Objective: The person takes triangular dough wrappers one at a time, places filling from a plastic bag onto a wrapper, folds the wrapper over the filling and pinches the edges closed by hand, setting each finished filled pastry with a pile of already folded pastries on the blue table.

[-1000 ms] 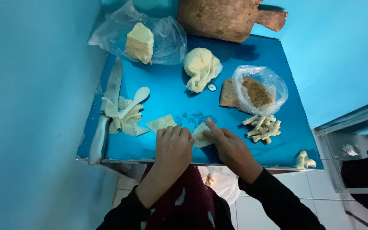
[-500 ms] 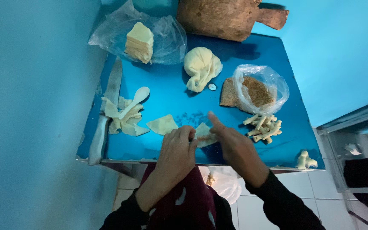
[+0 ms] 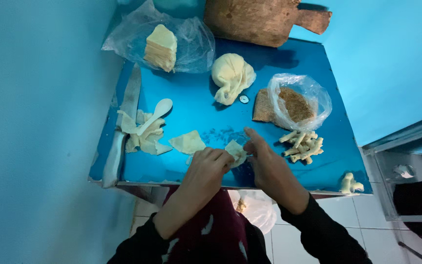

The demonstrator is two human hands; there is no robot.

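Fingers of both hands pinch one small pale dough sheet (image 3: 234, 150) at the table's (image 3: 196, 110) near edge; left hand (image 3: 210, 168) curled w/ fingertips closed on sheet's left side, right hand (image 3: 264, 164) thumb + fingers closed on its right side, index pointing up. Sheet sits just above blue tabletop, between another flat dough sheet (image 3: 187, 142) on the left and a pile of rolled sticks (image 3: 303, 144) on the right. Step looks like folding/rolling the sheet into a stick, prob early. Next move likely needs both hands rolling evenly, light pressure so thin dough won't tear. Knife (image 3: 123, 122), spoon (image 3: 156, 111), dough ball (image 3: 231, 76), bag of crumb filling (image 3: 296, 102) untouched
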